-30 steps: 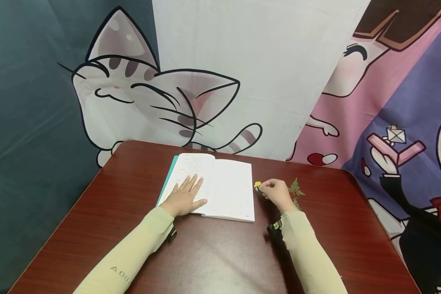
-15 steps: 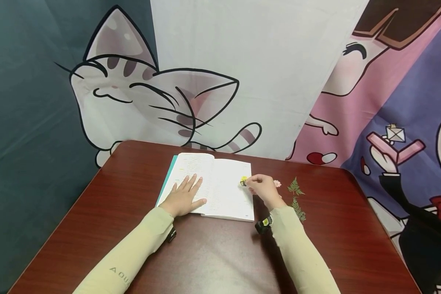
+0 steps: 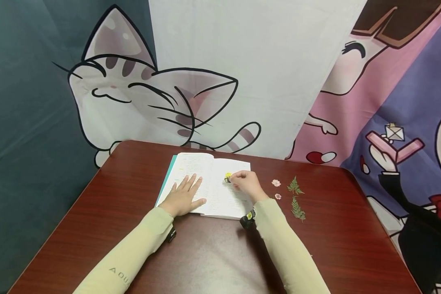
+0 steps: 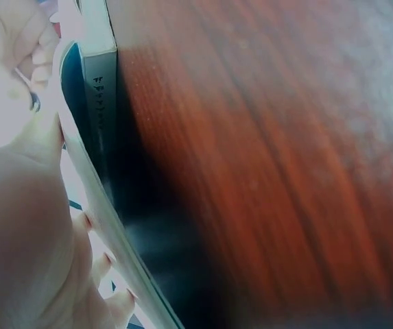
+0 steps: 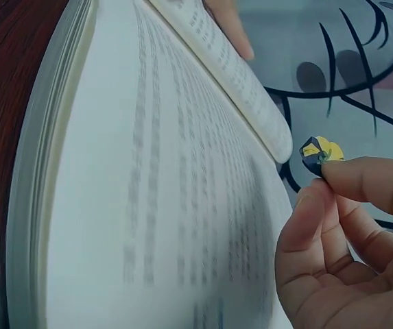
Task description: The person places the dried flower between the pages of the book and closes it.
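Over the book (image 3: 209, 183), right hand (image 3: 245, 184) pinches a yellow flower (image 5: 319, 153), clearest at the wrist; left hand (image 3: 183, 198) lies flat.

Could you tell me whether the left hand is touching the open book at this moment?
Touching. The head view shows the left hand lying flat, fingers spread, on the left page of the open book, with no gap between them.

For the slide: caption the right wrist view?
Right hand pinches a small yellow flower above an open book.
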A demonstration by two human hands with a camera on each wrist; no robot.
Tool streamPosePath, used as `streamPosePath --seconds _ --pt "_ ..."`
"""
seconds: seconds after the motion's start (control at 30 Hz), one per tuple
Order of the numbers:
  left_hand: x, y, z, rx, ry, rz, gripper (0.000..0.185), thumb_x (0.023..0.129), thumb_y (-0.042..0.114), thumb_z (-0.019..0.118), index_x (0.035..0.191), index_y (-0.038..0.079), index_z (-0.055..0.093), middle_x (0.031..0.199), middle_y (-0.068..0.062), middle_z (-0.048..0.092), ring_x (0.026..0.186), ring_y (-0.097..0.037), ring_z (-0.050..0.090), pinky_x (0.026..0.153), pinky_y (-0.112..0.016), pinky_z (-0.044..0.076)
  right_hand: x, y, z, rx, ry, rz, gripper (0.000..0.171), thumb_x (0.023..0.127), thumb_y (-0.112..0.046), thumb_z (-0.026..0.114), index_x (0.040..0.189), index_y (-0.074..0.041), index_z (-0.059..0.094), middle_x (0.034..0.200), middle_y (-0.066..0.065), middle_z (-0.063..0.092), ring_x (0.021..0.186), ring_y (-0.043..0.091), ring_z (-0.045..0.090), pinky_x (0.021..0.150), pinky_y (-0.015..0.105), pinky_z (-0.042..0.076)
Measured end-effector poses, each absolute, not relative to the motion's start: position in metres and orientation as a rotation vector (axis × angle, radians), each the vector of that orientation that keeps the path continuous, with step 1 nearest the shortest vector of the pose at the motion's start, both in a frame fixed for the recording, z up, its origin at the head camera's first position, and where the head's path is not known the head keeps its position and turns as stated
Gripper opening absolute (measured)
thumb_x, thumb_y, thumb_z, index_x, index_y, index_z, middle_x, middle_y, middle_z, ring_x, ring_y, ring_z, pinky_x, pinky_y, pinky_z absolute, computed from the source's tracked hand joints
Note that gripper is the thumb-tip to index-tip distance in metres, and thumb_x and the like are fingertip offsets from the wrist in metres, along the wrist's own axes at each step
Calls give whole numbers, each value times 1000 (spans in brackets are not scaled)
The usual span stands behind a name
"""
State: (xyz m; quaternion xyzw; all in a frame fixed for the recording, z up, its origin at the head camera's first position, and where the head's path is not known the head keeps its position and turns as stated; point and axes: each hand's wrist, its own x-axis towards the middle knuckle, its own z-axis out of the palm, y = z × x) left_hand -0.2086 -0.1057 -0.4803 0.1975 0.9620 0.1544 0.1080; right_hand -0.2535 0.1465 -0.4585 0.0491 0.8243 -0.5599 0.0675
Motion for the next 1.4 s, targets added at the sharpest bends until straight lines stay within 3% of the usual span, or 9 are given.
streamPosePath --seconds 0.43,0.63,0.97,1.4 --pt "-213 -108 -491 592 2844 477 85 102 63 41 164 13 13 170 -13 7 155 -38 4 118 -68 11 -266 119 -469 131 2454 -1650 9 94 -7 68 93 1 74 76 4 64 69 12 58 67 25 55" --pt "-214 -107 -487 585 2838 463 84 102 60 43 164 12 13 170 -14 8 155 -39 5 117 -68 12 -269 110 -474 99 2588 -1512 10 93 -10 70 86 -4 75 63 1 59 60 12 53 62 26 47" --pt "-212 -107 -487 593 2851 459 84 102 61 43 164 11 15 169 -15 10 155 -40 7 117 -69 13 -273 100 -479 151 2672 -1420 9 90 -9 73 81 -5 74 68 3 64 56 12 55 54 25 46" --pt "-214 -108 -491 589 2843 475 84 102 62 43 164 13 14 170 -13 7 155 -38 4 118 -67 11 -274 103 -485 183 2752 -1365 15 88 -16 79 81 -7 70 71 4 67 58 14 61 58 27 47"
